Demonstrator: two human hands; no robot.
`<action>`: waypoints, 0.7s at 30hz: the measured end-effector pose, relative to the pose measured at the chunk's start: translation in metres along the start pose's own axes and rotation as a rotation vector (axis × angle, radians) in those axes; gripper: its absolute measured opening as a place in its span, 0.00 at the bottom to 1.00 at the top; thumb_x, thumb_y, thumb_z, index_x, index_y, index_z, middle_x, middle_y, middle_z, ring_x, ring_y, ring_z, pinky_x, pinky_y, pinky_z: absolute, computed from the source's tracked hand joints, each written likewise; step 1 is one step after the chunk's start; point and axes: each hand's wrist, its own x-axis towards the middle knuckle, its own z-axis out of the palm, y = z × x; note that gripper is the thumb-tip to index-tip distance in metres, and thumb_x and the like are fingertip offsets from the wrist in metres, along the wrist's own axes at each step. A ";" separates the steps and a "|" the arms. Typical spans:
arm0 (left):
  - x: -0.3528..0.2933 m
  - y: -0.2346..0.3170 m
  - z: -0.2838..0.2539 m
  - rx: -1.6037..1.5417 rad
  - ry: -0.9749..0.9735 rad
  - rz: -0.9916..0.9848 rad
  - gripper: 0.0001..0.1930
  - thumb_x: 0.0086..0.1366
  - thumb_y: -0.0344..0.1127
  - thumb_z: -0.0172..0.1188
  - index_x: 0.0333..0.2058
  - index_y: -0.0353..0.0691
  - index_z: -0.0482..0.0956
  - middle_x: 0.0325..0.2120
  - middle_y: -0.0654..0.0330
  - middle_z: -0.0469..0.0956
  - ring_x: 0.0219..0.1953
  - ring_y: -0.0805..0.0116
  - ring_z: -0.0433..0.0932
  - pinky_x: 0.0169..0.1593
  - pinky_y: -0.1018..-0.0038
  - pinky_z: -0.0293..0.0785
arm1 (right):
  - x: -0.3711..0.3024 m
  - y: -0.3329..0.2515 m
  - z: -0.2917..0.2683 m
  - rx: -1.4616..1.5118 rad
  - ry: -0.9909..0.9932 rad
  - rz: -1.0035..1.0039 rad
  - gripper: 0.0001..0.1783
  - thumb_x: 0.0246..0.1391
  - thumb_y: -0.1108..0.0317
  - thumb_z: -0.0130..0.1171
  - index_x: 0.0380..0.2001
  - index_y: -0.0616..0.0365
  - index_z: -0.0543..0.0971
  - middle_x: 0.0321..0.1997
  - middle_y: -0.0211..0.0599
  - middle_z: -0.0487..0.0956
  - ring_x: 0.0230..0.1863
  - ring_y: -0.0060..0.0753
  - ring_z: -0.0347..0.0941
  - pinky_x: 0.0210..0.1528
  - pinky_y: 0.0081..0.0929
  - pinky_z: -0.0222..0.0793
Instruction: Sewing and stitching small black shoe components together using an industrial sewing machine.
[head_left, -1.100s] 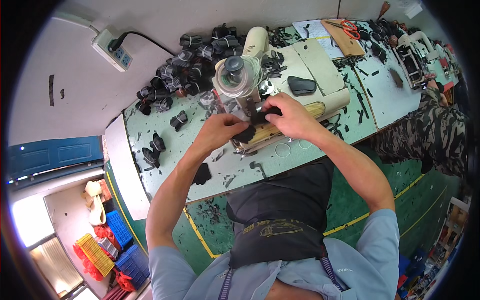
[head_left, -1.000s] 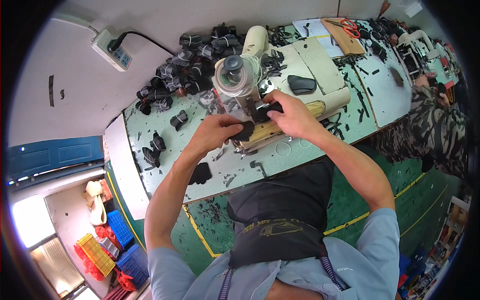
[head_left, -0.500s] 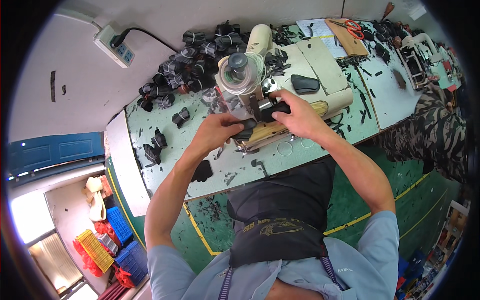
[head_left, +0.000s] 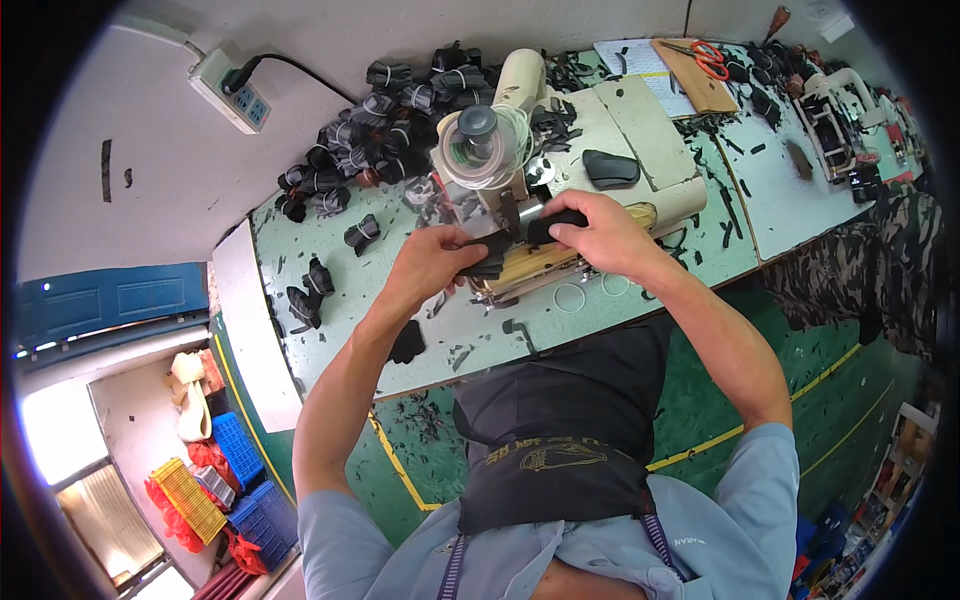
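Note:
At the front of a cream-coloured bench machine (head_left: pixel 682 203), both hands work close together. My left hand (head_left: pixel 425 265) pinches a few thin black pieces (head_left: pixel 487 258), perhaps leather, just left of the machine's working head. Between the thumb and fingers of my right hand (head_left: pixel 604 236) is another black piece (head_left: pixel 545 230), close to a shiny metal cylinder (head_left: pixel 530 211) on the machine. A rounded black pad (head_left: pixel 610 169) rests on the machine's top. My fingers partly hide where the pieces meet the working head.
Many tied black bundles (head_left: pixel 375 130) are heaped at the back left of the pale green table (head_left: pixel 385 290). Orange-handled scissors (head_left: pixel 709 60) lie on a brown board (head_left: pixel 700 88). Black scraps litter the table. A person in camouflage clothing (head_left: pixel 860 260) is at the right, by another machine (head_left: pixel 840 115).
My right hand has drawn slightly down, its index finger now bent over the black piece. My left hand has barely shifted. The person in camouflage at the right has moved a little.

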 end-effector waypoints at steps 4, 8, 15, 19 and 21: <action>0.003 0.010 0.005 0.144 0.020 -0.081 0.12 0.64 0.36 0.67 0.40 0.31 0.85 0.26 0.61 0.83 0.22 0.78 0.77 0.25 0.79 0.73 | 0.003 0.003 0.002 -0.025 -0.143 0.004 0.12 0.59 0.73 0.62 0.46 0.61 0.79 0.48 0.41 0.79 0.47 0.33 0.76 0.50 0.30 0.72; 0.001 0.004 0.005 -0.106 -0.082 0.044 0.13 0.64 0.35 0.67 0.41 0.31 0.84 0.27 0.60 0.83 0.22 0.78 0.77 0.25 0.79 0.74 | 0.012 0.014 0.011 -0.101 0.024 -0.145 0.14 0.55 0.69 0.65 0.45 0.60 0.81 0.46 0.48 0.80 0.47 0.43 0.78 0.51 0.36 0.72; 0.005 -0.006 0.004 -0.005 0.006 0.011 0.14 0.63 0.33 0.68 0.43 0.30 0.83 0.27 0.60 0.84 0.22 0.78 0.78 0.25 0.79 0.73 | 0.005 0.017 -0.004 -0.120 -0.091 -0.057 0.17 0.59 0.71 0.63 0.51 0.60 0.79 0.46 0.42 0.77 0.48 0.38 0.77 0.52 0.32 0.72; 0.003 0.000 0.006 0.024 0.020 0.008 0.13 0.62 0.34 0.68 0.41 0.30 0.83 0.26 0.60 0.83 0.22 0.78 0.78 0.24 0.79 0.72 | 0.004 0.019 0.000 -0.270 -0.034 -0.186 0.16 0.59 0.71 0.63 0.51 0.59 0.79 0.46 0.40 0.77 0.48 0.34 0.77 0.51 0.31 0.73; 0.003 0.000 0.006 0.032 0.026 0.014 0.13 0.62 0.34 0.68 0.41 0.31 0.83 0.26 0.60 0.83 0.22 0.78 0.78 0.24 0.79 0.72 | 0.001 0.014 0.000 -0.279 0.003 -0.267 0.16 0.59 0.71 0.63 0.51 0.58 0.79 0.47 0.39 0.77 0.48 0.31 0.77 0.50 0.30 0.73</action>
